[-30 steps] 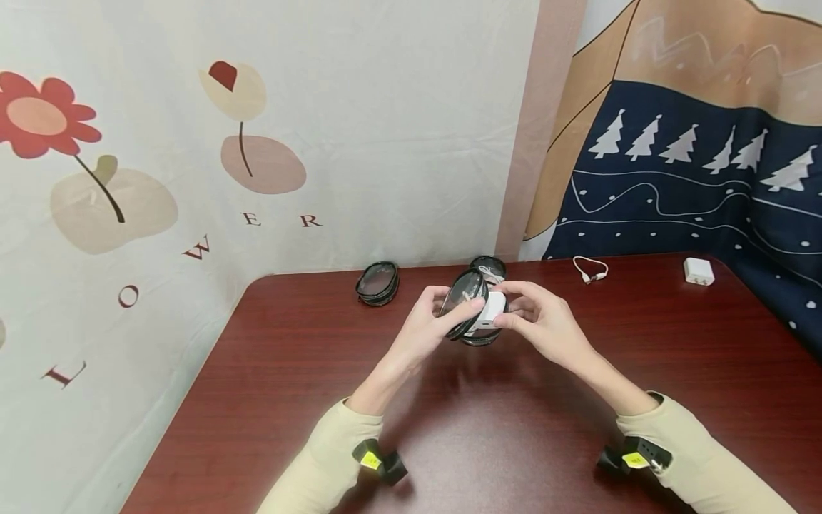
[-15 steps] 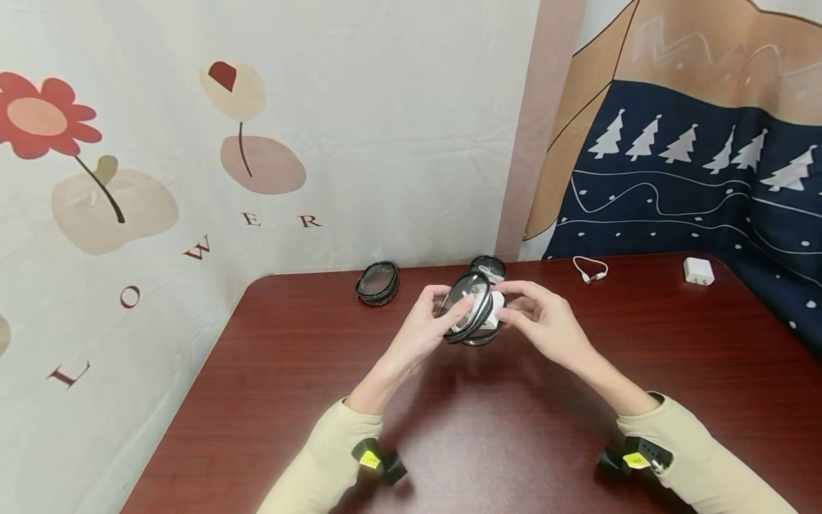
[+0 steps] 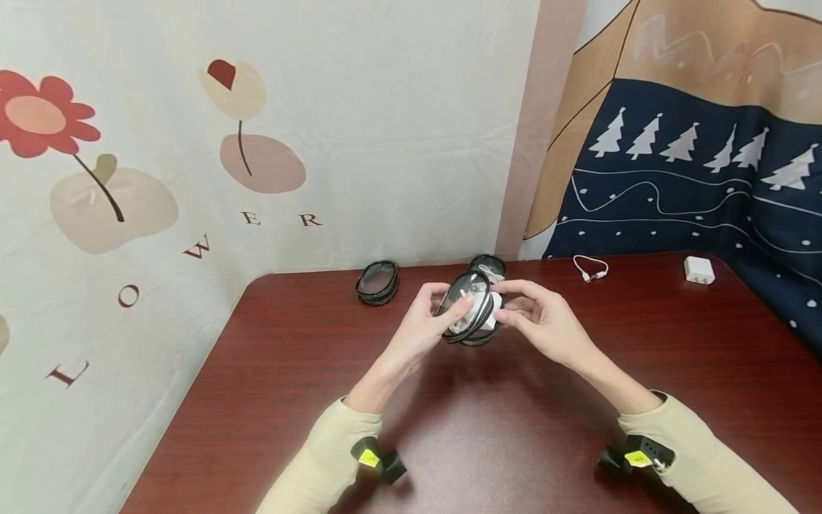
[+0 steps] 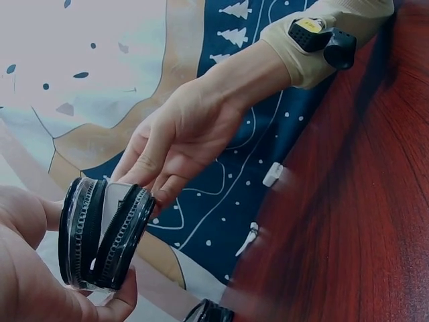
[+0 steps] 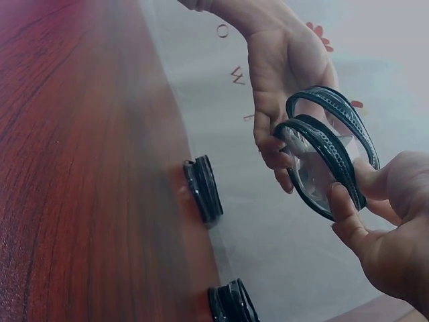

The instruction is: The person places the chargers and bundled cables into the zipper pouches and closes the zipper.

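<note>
Above the table, my left hand (image 3: 420,325) grips a round clear zip pouch (image 3: 454,291) with black trim, its thumb across the clear cover. The pouch is unzipped, its two halves spread apart in the left wrist view. A white charger block (image 4: 109,204) sits between the halves, mostly covered in the head view. From the right, my right hand (image 3: 542,321) pinches the charger at the mouth of the pouch, with fingertips also at the black rim. In the right wrist view, white shows through the clear plastic (image 5: 314,173).
A second round pouch (image 3: 377,283) lies at the table's back left. Another pouch (image 3: 487,264), with white cable showing in it, stands behind the hands. Farther right are a short white cable (image 3: 589,271) and a white charger block (image 3: 698,271). Fabric hangs along the back edge.
The pouch's clear cover has come over to the right across the charger, so less of the charger shows. Both hands have stayed nearly in place.
</note>
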The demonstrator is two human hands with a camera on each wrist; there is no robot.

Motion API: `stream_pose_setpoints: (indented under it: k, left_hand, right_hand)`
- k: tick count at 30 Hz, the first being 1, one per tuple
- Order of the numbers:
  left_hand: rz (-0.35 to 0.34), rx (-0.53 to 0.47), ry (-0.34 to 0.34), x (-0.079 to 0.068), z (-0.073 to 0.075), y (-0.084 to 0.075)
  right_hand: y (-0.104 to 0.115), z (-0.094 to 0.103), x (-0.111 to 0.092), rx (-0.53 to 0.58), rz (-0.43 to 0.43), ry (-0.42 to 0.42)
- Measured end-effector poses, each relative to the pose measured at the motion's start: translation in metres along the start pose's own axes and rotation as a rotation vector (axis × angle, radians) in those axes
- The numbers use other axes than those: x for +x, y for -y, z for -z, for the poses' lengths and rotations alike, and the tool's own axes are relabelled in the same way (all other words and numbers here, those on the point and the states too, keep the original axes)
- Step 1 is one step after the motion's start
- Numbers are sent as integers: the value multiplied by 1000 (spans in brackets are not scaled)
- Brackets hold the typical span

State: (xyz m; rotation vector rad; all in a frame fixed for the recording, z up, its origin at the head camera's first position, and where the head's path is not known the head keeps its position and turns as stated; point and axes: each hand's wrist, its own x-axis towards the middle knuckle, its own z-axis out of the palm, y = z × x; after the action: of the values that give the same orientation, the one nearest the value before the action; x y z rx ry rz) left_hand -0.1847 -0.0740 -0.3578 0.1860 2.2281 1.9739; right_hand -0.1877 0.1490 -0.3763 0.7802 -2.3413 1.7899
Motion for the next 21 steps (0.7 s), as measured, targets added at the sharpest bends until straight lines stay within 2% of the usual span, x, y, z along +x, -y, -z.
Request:
stream_pose_setpoints:
  k: [5,11,21]
  left_hand:
    - [23,-45,15,1,0,0]
    - [61,-107,36,2,-2,0]
    - [57,-125,67,2,-1,3]
  right_hand:
    - [2,1,0,38,-20,33]
    - [3,1,-1,71,-13,34]
    - [3,-3,0,148,-3,13]
